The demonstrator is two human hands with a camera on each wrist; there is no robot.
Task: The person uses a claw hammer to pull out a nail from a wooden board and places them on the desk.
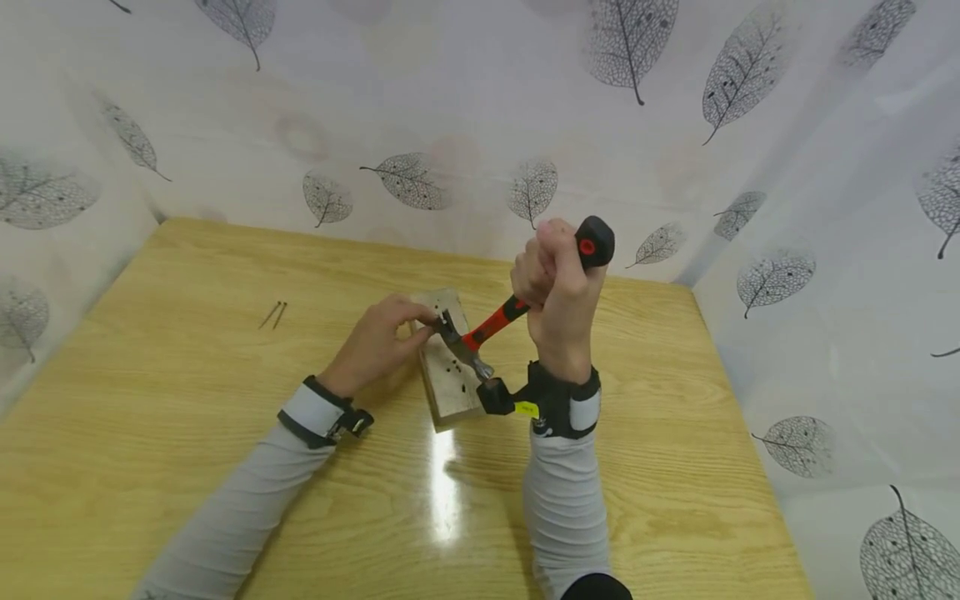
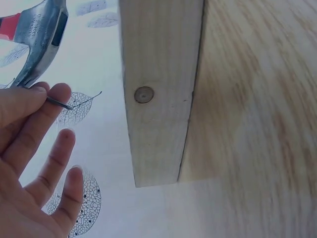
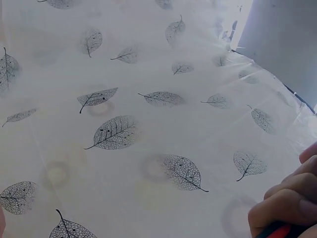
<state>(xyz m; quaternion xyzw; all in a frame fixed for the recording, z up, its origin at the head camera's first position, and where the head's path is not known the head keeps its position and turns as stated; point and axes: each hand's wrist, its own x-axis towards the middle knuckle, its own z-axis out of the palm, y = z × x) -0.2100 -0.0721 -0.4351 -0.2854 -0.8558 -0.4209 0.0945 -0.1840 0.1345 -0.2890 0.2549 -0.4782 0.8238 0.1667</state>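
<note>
My right hand (image 1: 561, 300) grips the red and black handle of a claw hammer (image 1: 492, 325), raised and tilted over a pale wooden block (image 1: 442, 385). The block lies on the table, with several small dark spots on its top that could be nail heads or holes. At the block's far part my left hand (image 1: 381, 340) pinches a thin nail (image 2: 60, 103) between thumb and finger, its other fingers spread. The steel hammer head (image 2: 43, 42) is right by those fingertips; whether it touches the nail I cannot tell. In the right wrist view only the right knuckles (image 3: 287, 201) and a bit of handle show.
Two loose nails (image 1: 279, 315) lie on the wood-grain table (image 1: 187, 375), left of the block. A white leaf-patterned sheet (image 1: 465, 100) rises behind the table and along its sides. A camera strap (image 1: 562, 402) on the right wrist overhangs the block's near right corner.
</note>
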